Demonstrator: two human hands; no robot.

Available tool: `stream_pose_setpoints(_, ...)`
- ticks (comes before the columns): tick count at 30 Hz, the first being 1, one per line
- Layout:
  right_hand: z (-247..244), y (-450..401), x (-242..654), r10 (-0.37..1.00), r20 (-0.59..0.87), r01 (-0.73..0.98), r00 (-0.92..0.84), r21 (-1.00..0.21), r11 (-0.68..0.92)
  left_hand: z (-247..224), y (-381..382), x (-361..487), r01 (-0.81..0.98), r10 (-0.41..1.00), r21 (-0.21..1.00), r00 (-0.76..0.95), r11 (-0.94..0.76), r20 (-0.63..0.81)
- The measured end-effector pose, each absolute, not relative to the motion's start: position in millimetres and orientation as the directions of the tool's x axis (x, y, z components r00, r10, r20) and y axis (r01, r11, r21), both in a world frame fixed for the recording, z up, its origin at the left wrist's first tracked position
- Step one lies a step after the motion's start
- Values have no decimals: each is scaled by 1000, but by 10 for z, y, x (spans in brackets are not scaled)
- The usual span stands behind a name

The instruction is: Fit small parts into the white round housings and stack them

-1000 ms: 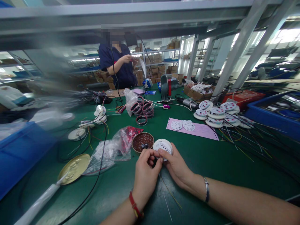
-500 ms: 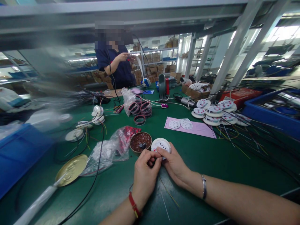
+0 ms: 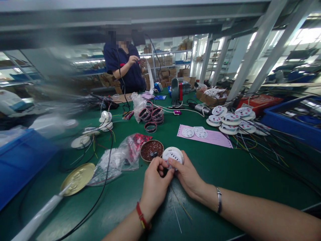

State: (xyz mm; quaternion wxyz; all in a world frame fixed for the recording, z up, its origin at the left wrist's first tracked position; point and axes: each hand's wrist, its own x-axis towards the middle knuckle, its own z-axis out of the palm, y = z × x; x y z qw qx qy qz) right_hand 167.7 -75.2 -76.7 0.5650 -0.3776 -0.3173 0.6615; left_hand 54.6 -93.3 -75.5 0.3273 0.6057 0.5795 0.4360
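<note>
A round white plastic disc (image 3: 173, 154), marked with a row of dark slots and a red spot, rests in my right hand (image 3: 187, 175), whose thumb presses on its face while the fingers support it from beneath. At the disc's near-left edge, my left hand (image 3: 157, 179) is closed in a pinch. Whatever sits between those fingertips is hidden. Thin white and yellow wires (image 3: 179, 204) hang below the hands over the green table (image 3: 213, 214). Just beyond my left hand stands a round tin (image 3: 151, 147) of brown granules with small dark pieces on top.
Left of the tin lie plastic bags (image 3: 117, 160) and a gold lid (image 3: 77, 179). Similar discs (image 3: 230, 118) are piled at right, near a pink sheet (image 3: 205, 137). Blue bins (image 3: 22, 164) flank the table. A co-worker (image 3: 125, 67) stands across, hands raised.
The camera view has shifted slightly. My left fingers have moved a little at the disc's edge, and my right hand keeps its hold. The co-worker's hands have moved slightly.
</note>
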Motion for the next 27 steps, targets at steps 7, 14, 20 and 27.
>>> stream_pose_setpoints(7, -802, -752, 1678, 990, -105, -460, -97, -877, -138, -769, -891, 505, 258, 998, 966, -48, -13, 26)
stream_pose_setpoints(14, -796, -784, 1705, 990, -58, -375, -131, -921, -103, -782, -846, 495, 128, 1000, 992, 8, -8, 7)
stream_pose_setpoints(20, -788, -795, 1713, 980, -110, -371, -165, -914, -165, -657, -904, 413, 322, 998, 945, 8, -55, 55)
stream_pose_setpoints(27, -738, -732, 1729, 961, -199, -441, -193, -857, -266, -189, -802, -469, 925, 982, 379, -74, 2, 174)
